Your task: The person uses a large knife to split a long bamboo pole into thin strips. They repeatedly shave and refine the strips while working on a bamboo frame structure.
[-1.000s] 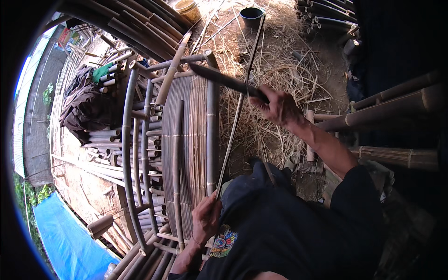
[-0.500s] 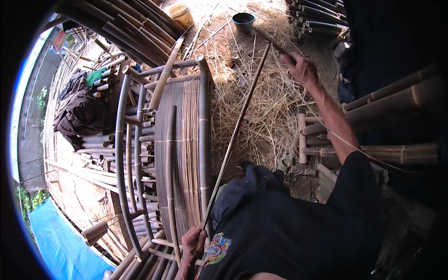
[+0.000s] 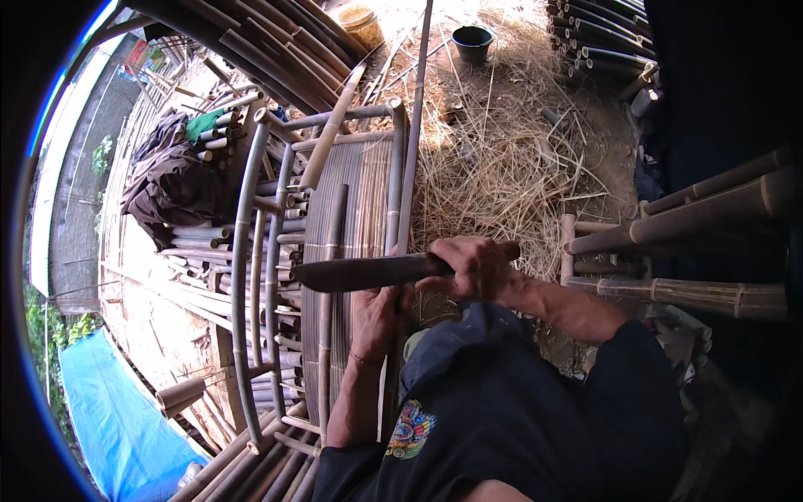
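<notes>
My right hand (image 3: 473, 266) is closed round the handle of a machete (image 3: 364, 274), whose wide dark blade points left across my front. Just below the blade, my left hand (image 3: 375, 322) is closed on a long thin bamboo strip (image 3: 413, 159). The strip runs up and away past the top of the view, and the blade lies across it close to my left fingers. Part of the left hand's fingers is hidden behind the blade and the right hand. Left of my hands stands a bamboo bench (image 3: 368, 201) with a slatted surface.
Bamboo shavings (image 3: 493, 184) litter the ground ahead. Beyond them are a black bucket (image 3: 473, 43) and a yellowish tub (image 3: 360, 28). Stacked bamboo poles (image 3: 606, 38) stand at the far right, and thick bamboo rails (image 3: 694, 222) at the near right. A blue tarp (image 3: 125, 418) lies lower left.
My right hand has come back from far ahead to beside my left, the machete swinging round to point left. The left hand has moved up and forward, and the strip now stands steeper.
</notes>
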Action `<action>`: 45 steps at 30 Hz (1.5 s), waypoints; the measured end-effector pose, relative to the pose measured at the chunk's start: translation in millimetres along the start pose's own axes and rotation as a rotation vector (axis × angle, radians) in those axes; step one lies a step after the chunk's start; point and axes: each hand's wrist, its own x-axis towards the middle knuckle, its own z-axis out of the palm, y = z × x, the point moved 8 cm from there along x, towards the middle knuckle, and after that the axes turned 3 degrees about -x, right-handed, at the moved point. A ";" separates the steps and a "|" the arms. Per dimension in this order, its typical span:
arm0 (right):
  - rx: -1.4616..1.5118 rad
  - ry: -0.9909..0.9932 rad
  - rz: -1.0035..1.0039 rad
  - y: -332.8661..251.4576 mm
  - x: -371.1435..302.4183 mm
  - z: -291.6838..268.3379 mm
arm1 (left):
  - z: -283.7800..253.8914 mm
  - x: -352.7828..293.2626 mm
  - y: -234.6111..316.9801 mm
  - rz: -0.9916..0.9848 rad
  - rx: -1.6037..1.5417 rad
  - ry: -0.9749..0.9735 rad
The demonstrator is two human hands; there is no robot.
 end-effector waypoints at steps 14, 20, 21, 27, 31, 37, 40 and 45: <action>0.014 0.010 0.151 31.1 19.4 -20.1 | 4.3 -39.3 -1.6 0.036 0.176 -0.056; -0.088 -0.057 0.277 75.9 33.0 -24.3 | 0.1 -59.2 -6.0 -0.020 0.242 -0.043; -0.070 -0.009 0.255 74.2 33.1 -28.3 | -1.3 -62.0 -8.4 -0.030 0.232 -0.048; -0.194 0.151 -0.086 54.8 26.1 -39.0 | -6.2 -76.4 -11.7 -0.044 0.305 -0.062; -0.036 0.014 0.344 106.5 31.8 -47.4 | -13.5 -97.1 -24.8 -0.105 0.210 -0.085; -0.124 0.049 0.422 128.6 35.8 -64.3 | -17.4 -106.1 -17.1 -0.081 0.297 -0.076; -0.139 0.084 0.299 111.6 35.8 -68.7 | -19.3 -115.4 -22.9 -0.109 0.245 -0.130; -0.276 0.138 0.219 126.7 38.5 -75.8 | -21.9 -115.9 -16.3 -0.073 0.310 -0.100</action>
